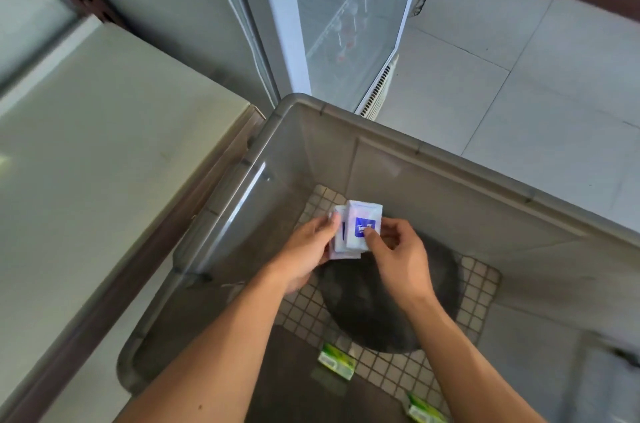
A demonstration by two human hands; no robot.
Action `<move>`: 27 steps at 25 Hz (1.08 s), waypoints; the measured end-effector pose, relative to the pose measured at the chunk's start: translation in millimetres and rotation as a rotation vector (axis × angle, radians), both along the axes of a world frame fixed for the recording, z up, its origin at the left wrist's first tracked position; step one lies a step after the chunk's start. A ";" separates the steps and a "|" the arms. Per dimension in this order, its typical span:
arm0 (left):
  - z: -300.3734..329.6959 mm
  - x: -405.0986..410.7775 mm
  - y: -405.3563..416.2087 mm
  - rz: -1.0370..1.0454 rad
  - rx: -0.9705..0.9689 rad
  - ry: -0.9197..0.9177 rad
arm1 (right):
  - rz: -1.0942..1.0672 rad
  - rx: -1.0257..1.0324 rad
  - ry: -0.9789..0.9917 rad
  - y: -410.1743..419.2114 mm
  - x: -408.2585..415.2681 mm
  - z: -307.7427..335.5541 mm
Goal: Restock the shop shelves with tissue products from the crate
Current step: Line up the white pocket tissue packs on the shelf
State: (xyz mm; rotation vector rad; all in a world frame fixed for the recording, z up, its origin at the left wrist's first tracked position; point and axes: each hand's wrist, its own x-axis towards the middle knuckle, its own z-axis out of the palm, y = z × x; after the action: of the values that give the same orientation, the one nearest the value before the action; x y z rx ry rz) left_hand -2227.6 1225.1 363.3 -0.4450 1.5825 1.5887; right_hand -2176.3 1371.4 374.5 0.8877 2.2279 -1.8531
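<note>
Small white tissue packs [356, 232] with blue labels, stacked, held over the grey crate [433, 159]: left hand [304, 249] grips the stack's left edge, right hand [394, 249] pinches the front pack.

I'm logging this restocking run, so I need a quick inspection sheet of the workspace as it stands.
Surface: grey crate, grid floor showing.
Job's things: white tissue packs with blue label held over the crate; two green packs lying on the crate floor.
Clutter: nothing seen.
Grippers: left hand holds the packs; right hand pinches the front pack.
Cables: nothing seen.
Surroundings: glass-door fridge, pale counter, tiled floor.
</note>
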 end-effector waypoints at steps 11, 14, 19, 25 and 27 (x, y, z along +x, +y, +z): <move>49.1 -30.7 -28.0 0.054 -0.036 0.158 | 0.321 -0.384 -0.525 -83.6 19.9 -63.3; 42.6 -27.9 -31.9 0.034 -0.053 0.118 | 0.490 -0.353 -0.633 -140.2 20.7 -88.2; 36.7 -28.1 -34.3 0.026 -0.060 0.090 | 0.397 -0.363 -0.718 -169.3 8.5 -110.3; 43.4 -27.9 -28.3 0.022 -0.037 0.084 | 0.284 -0.515 -0.740 -158.7 14.4 -110.9; 45.2 -25.9 -25.0 0.018 -0.024 0.081 | 0.213 -0.452 -0.670 -139.7 18.4 -105.5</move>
State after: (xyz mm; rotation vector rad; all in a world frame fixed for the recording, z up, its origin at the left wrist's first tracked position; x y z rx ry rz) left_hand -2253.5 1200.1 408.4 -0.4136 1.6645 1.6208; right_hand -2157.9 1231.7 268.9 0.9479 1.3787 -1.5517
